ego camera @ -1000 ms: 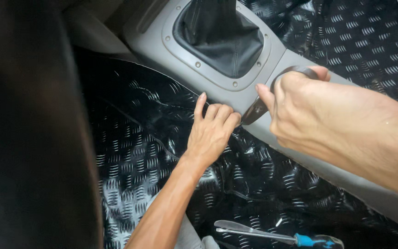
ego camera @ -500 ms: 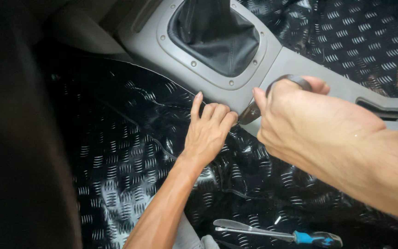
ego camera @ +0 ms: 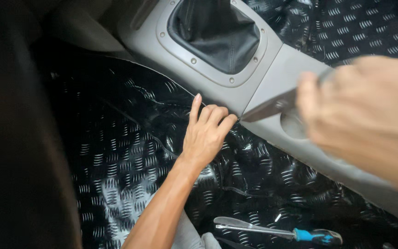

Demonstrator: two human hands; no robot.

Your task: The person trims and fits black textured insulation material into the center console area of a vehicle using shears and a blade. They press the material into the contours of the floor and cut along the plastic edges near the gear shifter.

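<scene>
My left hand [ego camera: 206, 133] lies flat on the glossy black checker-plate floor mat [ego camera: 116, 152], fingers pressed against the mat's edge where it meets the grey centre console [ego camera: 272, 69]. My right hand [ego camera: 365, 115], blurred and close to the camera, is closed around a pair of scissors [ego camera: 268, 107]. The dark metal blades point left, their tip near my left fingertips at the console's lower edge.
A black leather gear-lever boot [ego camera: 217, 32] sits in the console's grey surround. A blue-handled tool [ego camera: 277, 230] with a flat metal blade lies on the mat at the bottom. A dark seat side [ego camera: 19, 138] fills the left. More checker-plate mat [ego camera: 355, 32] covers the far side.
My right hand has lifted toward the camera and moved right, drawing the scissors back a little. My left hand has stayed pressed on the mat edge.
</scene>
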